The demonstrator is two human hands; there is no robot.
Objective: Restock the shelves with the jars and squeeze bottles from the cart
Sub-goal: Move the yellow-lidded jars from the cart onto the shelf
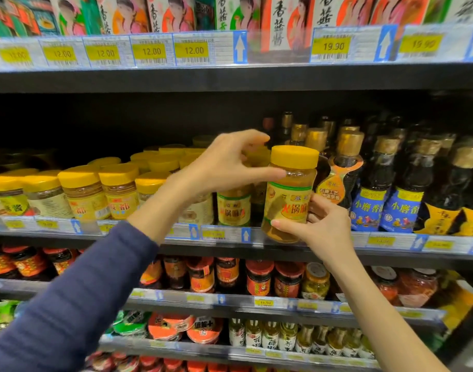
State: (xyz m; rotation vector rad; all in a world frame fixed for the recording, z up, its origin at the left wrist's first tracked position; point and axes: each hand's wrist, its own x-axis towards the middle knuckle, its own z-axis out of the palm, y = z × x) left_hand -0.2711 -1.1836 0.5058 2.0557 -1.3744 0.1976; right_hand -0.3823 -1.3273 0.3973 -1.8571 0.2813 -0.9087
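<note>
A yellow-lidded jar (290,194) with a yellow, green and red label hangs in front of the middle shelf's edge (224,234). My right hand (321,224) grips its lower right side, thumb across the front near the base. My left hand (230,165) reaches over the shelf beside it, its thumb touching the jar's shoulder and the fingers curled above the stocked yellow-lidded jars (117,189). Whether those fingers hold one of the jars behind is hidden by the hand. A matching jar (234,208) stands on the shelf just left of the held one.
Dark sauce bottles with gold caps (407,183) fill the middle shelf to the right. Above is a shelf of tall cartons (155,14) with price tags. Below are red-lidded jars (259,277), then bowl noodles (173,326) and small bottles (286,336).
</note>
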